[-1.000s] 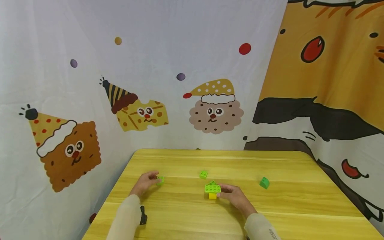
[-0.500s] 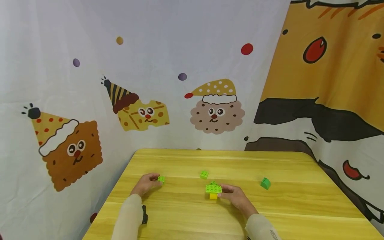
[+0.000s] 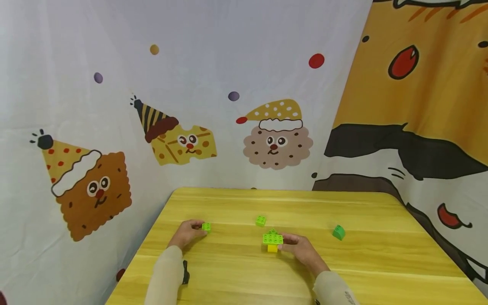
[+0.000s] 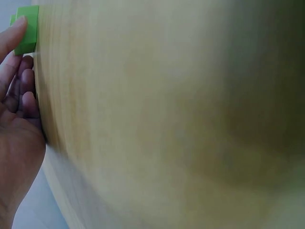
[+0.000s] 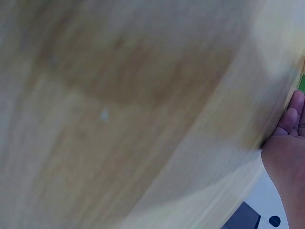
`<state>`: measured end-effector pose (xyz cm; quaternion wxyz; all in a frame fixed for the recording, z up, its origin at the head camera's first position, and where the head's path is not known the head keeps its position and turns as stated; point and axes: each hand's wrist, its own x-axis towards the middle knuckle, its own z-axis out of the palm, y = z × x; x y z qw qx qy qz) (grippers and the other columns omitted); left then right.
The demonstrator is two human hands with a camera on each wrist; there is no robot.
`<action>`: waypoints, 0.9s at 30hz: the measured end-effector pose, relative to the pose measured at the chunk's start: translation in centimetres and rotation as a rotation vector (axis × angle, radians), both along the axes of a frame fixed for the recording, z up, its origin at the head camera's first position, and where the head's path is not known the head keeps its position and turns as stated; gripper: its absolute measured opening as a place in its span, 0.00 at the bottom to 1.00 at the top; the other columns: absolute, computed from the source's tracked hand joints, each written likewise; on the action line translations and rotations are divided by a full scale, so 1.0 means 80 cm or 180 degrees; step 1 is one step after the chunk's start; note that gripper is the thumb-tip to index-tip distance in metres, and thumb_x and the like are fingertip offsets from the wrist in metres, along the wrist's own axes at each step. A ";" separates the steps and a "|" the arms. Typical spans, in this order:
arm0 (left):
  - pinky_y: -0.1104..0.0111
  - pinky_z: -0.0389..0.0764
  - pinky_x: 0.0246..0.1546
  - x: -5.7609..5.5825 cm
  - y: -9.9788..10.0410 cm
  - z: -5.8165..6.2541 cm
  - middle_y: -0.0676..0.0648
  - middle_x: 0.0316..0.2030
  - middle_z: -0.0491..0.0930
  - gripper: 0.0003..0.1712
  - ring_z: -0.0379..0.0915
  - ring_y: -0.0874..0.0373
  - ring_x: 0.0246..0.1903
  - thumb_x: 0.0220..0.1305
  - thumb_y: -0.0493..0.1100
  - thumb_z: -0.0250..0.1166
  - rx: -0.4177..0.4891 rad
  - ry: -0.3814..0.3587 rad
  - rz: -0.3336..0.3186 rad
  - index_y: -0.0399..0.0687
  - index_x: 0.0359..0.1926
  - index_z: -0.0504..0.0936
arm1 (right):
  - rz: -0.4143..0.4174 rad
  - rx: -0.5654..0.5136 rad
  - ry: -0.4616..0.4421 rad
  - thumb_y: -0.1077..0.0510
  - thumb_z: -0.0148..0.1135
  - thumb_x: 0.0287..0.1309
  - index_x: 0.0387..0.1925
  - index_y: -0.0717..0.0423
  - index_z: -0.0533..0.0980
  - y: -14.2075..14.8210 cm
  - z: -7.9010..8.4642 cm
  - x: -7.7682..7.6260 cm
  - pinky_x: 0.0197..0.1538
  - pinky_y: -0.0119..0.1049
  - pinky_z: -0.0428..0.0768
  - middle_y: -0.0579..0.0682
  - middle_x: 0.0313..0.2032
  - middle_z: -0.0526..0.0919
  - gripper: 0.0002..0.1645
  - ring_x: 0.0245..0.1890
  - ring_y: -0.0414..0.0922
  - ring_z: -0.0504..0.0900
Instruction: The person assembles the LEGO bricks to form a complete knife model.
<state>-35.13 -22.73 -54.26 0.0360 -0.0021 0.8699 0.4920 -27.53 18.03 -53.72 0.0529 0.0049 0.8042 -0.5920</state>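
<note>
Clearly, the small brick [image 3: 206, 227] is lime green with four studs, left of lower centre in the head frame; the left hand [image 3: 187, 234] holds it in a narrow, pinching grip. Further right, the right hand [image 3: 303, 249] grips the side of a stack [image 3: 273, 239], a broad studded lime top over yellow. Whether the studs [image 3: 272, 231] just behind that top belong to it, I cannot tell. At upper left, the left wrist view bares the brick's smooth side under the thumb; the right wrist view cuts off the fingertips, leaving a green sliver at the right edge.
</note>
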 end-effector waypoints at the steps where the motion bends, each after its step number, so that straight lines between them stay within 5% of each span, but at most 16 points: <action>1: 0.54 0.76 0.51 0.000 0.000 0.000 0.43 0.49 0.80 0.26 0.75 0.48 0.49 0.57 0.39 0.74 -0.0009 0.0008 -0.0007 0.36 0.56 0.81 | -0.0004 0.0004 -0.0014 0.55 0.75 0.53 0.57 0.60 0.80 0.000 0.000 0.000 0.56 0.52 0.75 0.55 0.50 0.83 0.30 0.51 0.51 0.80; 19: 0.52 0.75 0.51 0.000 0.005 -0.001 0.43 0.45 0.81 0.23 0.76 0.48 0.46 0.56 0.44 0.76 0.0121 0.0019 0.0051 0.38 0.49 0.83 | -0.0020 -0.0058 0.0002 0.55 0.76 0.53 0.58 0.61 0.79 0.003 -0.006 -0.004 0.54 0.47 0.77 0.54 0.50 0.84 0.31 0.49 0.49 0.80; 27: 0.50 0.73 0.53 -0.001 0.009 0.011 0.43 0.45 0.81 0.22 0.76 0.48 0.48 0.57 0.45 0.75 0.0206 0.0002 0.0064 0.38 0.49 0.83 | -0.0023 0.0010 0.0018 0.55 0.76 0.52 0.57 0.60 0.80 0.002 -0.006 -0.003 0.55 0.51 0.76 0.55 0.50 0.83 0.31 0.50 0.50 0.80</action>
